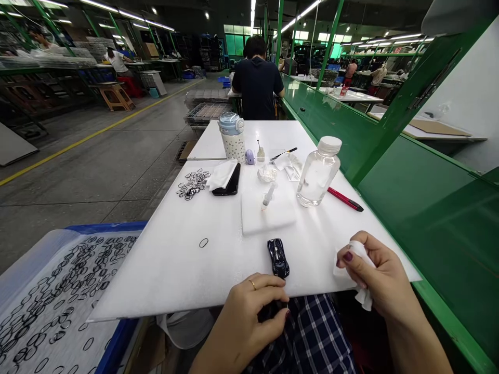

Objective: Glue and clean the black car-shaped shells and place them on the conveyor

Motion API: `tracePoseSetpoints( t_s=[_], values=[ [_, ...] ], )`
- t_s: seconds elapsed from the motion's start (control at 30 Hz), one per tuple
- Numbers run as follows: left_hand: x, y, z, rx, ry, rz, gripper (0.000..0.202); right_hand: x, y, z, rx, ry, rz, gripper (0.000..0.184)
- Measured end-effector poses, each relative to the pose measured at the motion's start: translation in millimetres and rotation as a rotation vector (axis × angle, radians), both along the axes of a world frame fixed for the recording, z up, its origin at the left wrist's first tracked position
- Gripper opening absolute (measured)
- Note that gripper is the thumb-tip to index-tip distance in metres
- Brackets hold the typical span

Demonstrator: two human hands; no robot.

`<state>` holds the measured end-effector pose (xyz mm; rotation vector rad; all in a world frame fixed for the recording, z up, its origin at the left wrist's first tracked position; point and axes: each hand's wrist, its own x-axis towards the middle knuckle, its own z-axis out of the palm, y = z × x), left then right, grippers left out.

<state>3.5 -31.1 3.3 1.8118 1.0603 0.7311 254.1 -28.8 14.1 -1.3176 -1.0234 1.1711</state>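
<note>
My right hand (376, 272), at the right front of the table, is closed round a crumpled white tissue (364, 251), whose end hangs below the fingers. At the front edge, my left hand (257, 311) has its thumb and index finger curled toward each other. Whatever lies between those fingertips is too small or hidden to make out. Just beyond the left fingers, a glossy dark toy car (278, 258) rests on the white foam sheet. Farther left on the sheet lies a single thin black ring (203, 242).
A foam block (268, 214) carries a small syringe-like tube (268, 196). Behind it stand a clear bottle (318, 174) and a patterned cup (233, 139). A red pen (345, 199), phone (230, 184) and ring pile (193, 183) lie around. A blue tray (128, 332) of rings sits left.
</note>
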Motion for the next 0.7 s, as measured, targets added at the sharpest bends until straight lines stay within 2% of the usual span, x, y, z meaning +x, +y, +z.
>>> tracePoseSetpoints(
  t_s=[0.1, 0.2, 0.3, 0.37, 0.47, 0.53, 0.63, 0.7],
  values=[
    [-2.7, 2.1, -0.5, -0.06, -0.155, 0.064, 0.015, -9.9, -4.9, 0.0, -0.027, -0.089, 0.036, 0.036],
    [1.1, 7.6, 1.5, -0.255, -0.534, 0.203, 0.009, -22.0, -7.9, 0.2, -0.052, -0.16, 0.047, 0.038],
    [10.0, 15.0, 1.3, -0.484, -0.916, 0.324, 0.014, -30.9, -7.4, -0.7, -0.025, -0.215, 0.098, 0.035],
    [15.4, 18.8, -0.7, -0.583, -1.065, 0.342, 0.018, -35.2, -5.8, -1.4, 0.007, -0.246, 0.13, 0.031],
    [19.2, 21.5, -4.2, -0.631, -1.159, 0.328, 0.019, -42.2, -4.2, -1.6, 0.069, -0.292, 0.138, 0.025],
    [19.0, 21.9, -5.4, -0.636, -1.184, 0.32, 0.019, -48.8, -4.1, -0.5, 0.183, -0.348, 0.117, 0.018],
    [17.8, 22.0, -5.0, -0.648, -1.193, 0.312, 0.018, -61.4, -3.1, 4.6, 0.463, -0.455, 0.069, 0.003],
    [17.8, 22.0, -4.2, -0.647, -1.196, 0.307, 0.017, -70.7, -0.6, 10.0, 0.635, -0.501, 0.08, 0.01]
  ],
)
